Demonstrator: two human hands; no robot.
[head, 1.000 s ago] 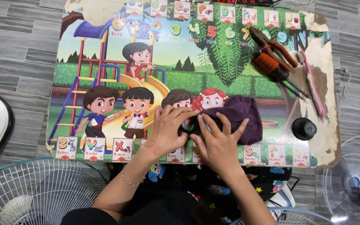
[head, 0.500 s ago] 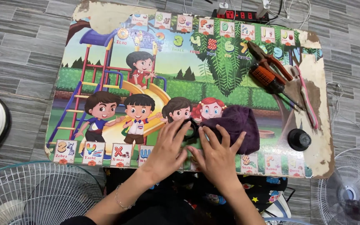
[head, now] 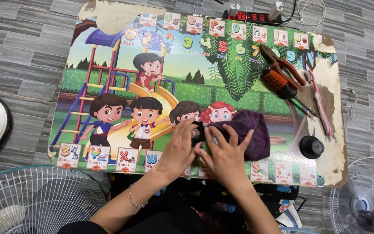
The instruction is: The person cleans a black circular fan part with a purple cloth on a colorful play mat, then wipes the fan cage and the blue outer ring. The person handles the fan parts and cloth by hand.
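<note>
Both hands slid a little to the left since the earlier picture, and in the head view the left hand (head: 179, 149) curled loosely around a small black ring (head: 198, 131) on the picture-covered surface (head: 109, 65). Right beside it, the right hand (head: 227, 157) lay flat with fingers spread, pressing a purple cloth (head: 249, 130). I think slow, steady rubbing while holding the ring firmly would work best, well away from the pliers (head: 282, 65), pink toothbrush (head: 319, 102) and black knob (head: 311, 147).

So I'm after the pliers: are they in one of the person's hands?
No, the pliers lie at the table's far right, apart from both hands, which rest on the purple cloth.
</note>
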